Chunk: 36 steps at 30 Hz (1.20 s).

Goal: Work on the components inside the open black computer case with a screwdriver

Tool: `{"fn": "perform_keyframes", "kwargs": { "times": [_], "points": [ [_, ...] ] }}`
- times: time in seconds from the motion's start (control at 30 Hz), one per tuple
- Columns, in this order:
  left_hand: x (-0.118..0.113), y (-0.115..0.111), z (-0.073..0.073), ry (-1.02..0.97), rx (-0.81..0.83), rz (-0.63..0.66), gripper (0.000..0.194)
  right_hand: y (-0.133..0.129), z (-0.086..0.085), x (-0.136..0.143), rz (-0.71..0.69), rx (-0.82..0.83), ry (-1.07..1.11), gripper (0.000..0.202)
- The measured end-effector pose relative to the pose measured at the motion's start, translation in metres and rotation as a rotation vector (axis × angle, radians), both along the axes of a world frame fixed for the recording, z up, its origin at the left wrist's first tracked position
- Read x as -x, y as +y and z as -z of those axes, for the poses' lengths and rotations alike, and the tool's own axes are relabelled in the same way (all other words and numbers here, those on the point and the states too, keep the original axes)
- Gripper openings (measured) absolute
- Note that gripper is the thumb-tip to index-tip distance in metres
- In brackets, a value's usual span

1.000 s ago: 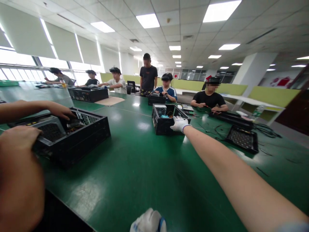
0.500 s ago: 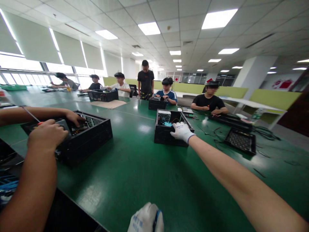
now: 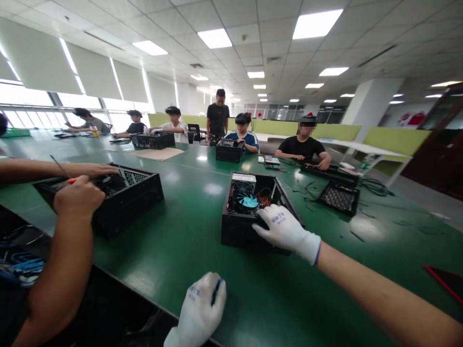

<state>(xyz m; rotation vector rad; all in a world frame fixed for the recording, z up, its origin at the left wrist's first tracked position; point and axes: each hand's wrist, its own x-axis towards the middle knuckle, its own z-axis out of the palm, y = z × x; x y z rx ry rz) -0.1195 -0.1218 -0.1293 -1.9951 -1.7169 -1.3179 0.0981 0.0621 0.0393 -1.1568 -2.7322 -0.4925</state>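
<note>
The glossy green worktop (image 3: 181, 241) carries an open black computer case (image 3: 237, 233) at the right hand (image 3: 280, 226). Another case (image 3: 133, 207) sits beyond and left of the left hand (image 3: 200, 306). Right of the right hand lie a shallow tray (image 3: 334, 210) and coiled cables (image 3: 376, 187).

At centre right, we see matt black metal on the computer case (image 3: 238, 231) and smooth, blue plastic on its fan (image 3: 248, 200). Below, we see glossy green on the tabletop (image 3: 181, 231), and knitted white cloth on the gloves (image 3: 198, 308).
</note>
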Motion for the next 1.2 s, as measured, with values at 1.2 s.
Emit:
{"fn": "perform_keyframes", "kwargs": {
  "times": [1.2],
  "points": [
    [-0.026,-0.103,-0.144,0.216,0.143,0.203,0.021,-0.201,-0.019,-0.093,-0.413,0.164,0.358,0.024]
  ]
}}
